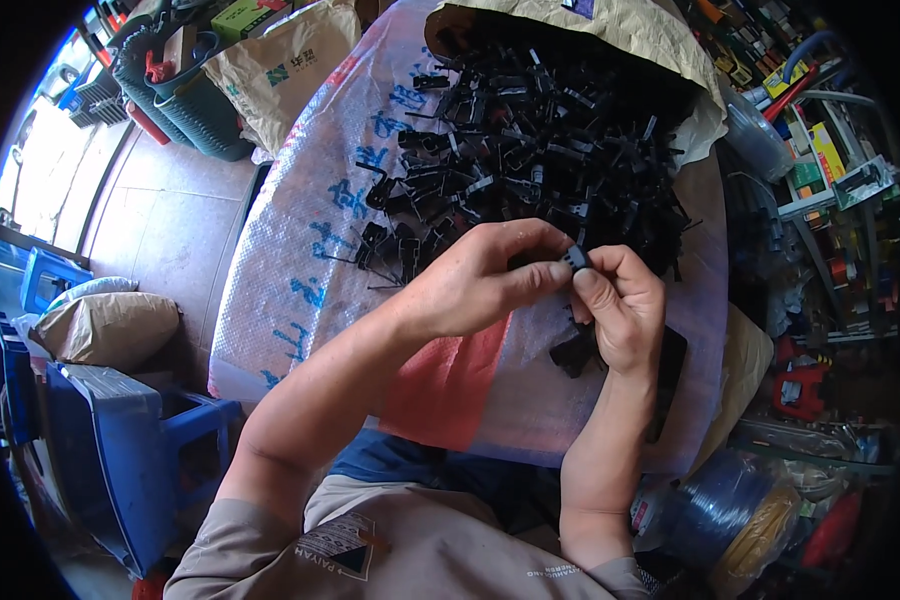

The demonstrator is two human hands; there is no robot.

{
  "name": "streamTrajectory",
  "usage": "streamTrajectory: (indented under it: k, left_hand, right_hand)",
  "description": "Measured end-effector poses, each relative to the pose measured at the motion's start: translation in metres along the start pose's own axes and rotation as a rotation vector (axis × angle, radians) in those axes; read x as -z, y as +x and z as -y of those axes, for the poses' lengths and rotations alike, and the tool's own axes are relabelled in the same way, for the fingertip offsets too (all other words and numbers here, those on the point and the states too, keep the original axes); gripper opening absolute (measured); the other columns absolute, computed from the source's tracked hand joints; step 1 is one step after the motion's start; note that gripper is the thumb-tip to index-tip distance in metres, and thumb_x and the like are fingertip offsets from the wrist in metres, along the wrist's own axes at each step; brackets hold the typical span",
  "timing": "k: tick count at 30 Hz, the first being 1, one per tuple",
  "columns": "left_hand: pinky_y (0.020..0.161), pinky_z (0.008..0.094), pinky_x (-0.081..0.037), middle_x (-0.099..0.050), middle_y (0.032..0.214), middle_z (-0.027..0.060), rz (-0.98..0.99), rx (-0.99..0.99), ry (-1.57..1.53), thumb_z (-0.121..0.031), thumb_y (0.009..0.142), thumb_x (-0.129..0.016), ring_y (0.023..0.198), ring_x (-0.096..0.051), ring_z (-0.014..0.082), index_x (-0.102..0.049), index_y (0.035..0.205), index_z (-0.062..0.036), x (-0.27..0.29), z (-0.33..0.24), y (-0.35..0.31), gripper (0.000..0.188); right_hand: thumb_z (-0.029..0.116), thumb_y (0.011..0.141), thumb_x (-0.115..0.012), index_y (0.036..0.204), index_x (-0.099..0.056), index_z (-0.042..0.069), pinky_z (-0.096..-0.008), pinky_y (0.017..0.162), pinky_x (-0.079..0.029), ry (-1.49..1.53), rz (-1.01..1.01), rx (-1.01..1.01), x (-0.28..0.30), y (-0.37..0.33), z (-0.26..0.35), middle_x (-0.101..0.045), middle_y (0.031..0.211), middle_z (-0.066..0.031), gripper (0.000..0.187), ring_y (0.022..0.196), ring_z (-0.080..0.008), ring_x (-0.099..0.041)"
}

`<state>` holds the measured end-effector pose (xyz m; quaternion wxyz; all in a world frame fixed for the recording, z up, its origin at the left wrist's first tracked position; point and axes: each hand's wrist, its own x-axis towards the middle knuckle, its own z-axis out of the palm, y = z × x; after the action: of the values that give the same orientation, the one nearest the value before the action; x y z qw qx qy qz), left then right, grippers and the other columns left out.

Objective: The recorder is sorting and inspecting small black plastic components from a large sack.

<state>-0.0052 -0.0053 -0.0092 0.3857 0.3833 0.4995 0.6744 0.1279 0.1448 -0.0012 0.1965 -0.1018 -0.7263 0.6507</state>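
Observation:
Between the fingertips of both hands is a small black plastic part with a notched edge; its exact kind I cannot make out. My left hand pinches it from the left, thumb and forefinger closed on it. From the right, my right hand grips the same part with thumb and bent fingers. Just beyond them spreads a large heap of black plastic parts, some with thin prongs. A few more black pieces lie below the hands, partly hidden by the right wrist.
A white woven sheet with a red band covers the work surface. The heap spills from a brown paper sack at the back. A blue plastic stool stands at left, near a dark green basket. Crowded shelves line the right.

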Motion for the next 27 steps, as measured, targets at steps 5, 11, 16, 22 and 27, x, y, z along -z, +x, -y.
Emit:
streamTrajectory:
  k: [5, 11, 16, 22, 27]
  left_hand:
    - [0.078, 0.0298, -0.051, -0.067, 0.093, 0.0110, -0.030, -0.138, 0.459, -0.015, 0.089, -0.063, 0.083, -0.064, 0.0172, -0.057, 0.122, 0.0025, 0.004, -0.006, -0.001, 0.037]
    - [0.073, 0.0339, -0.054, -0.068, 0.086, 0.0164, -0.033, -0.222, 0.567, -0.016, 0.082, -0.064, 0.080, -0.070, 0.0270, -0.060, 0.112, 0.0027, 0.003, -0.001, 0.001, 0.035]
    - [0.071, 0.0341, -0.055, -0.067, 0.082, 0.0162, -0.050, -0.234, 0.627, -0.016, 0.080, -0.064, 0.077, -0.070, 0.0290, -0.061, 0.107, 0.0026, 0.004, -0.002, 0.001, 0.033]
    - [0.065, 0.0300, -0.053, -0.068, 0.084, 0.0118, -0.050, -0.224, 0.398, -0.014, 0.083, -0.063, 0.071, -0.067, 0.0204, -0.059, 0.108, 0.0012, 0.011, 0.005, 0.000, 0.030]
    - [0.046, 0.0229, -0.045, -0.064, 0.084, 0.0124, -0.179, 0.034, -0.525, -0.011, 0.087, -0.057, 0.059, -0.063, 0.0181, -0.054, 0.108, -0.0029, 0.034, -0.003, 0.008, 0.022]
  right_hand:
    - [0.011, 0.092, -0.066, 0.094, -0.063, 0.001, -0.0170, 0.053, -0.041, -0.058, -0.023, -0.043, -0.008, -0.002, 0.005, -0.060, 0.071, 0.0015, 0.011, 0.058, -0.0034, -0.053]
    - [0.004, 0.092, -0.060, 0.097, -0.062, 0.000, -0.0176, 0.052, -0.042, -0.018, 0.045, -0.056, -0.010, -0.003, 0.002, -0.060, 0.071, 0.0010, 0.007, 0.058, -0.0032, -0.053]
    - [0.003, 0.090, -0.058, 0.096, -0.061, 0.000, -0.0177, 0.052, -0.042, 0.046, 0.058, -0.083, -0.014, -0.001, 0.001, -0.059, 0.070, 0.0012, 0.008, 0.058, -0.0031, -0.053]
    - [0.005, 0.092, -0.060, 0.096, -0.062, 0.000, -0.0174, 0.053, -0.042, 0.121, 0.082, -0.034, -0.016, 0.002, -0.003, -0.060, 0.071, 0.0005, 0.007, 0.059, -0.0036, -0.054]
    - [0.007, 0.081, -0.074, 0.101, -0.063, 0.001, -0.0238, 0.054, -0.046, -0.527, -0.132, 0.064, -0.026, 0.006, -0.014, -0.065, 0.077, -0.0063, 0.024, 0.056, -0.0103, -0.057]
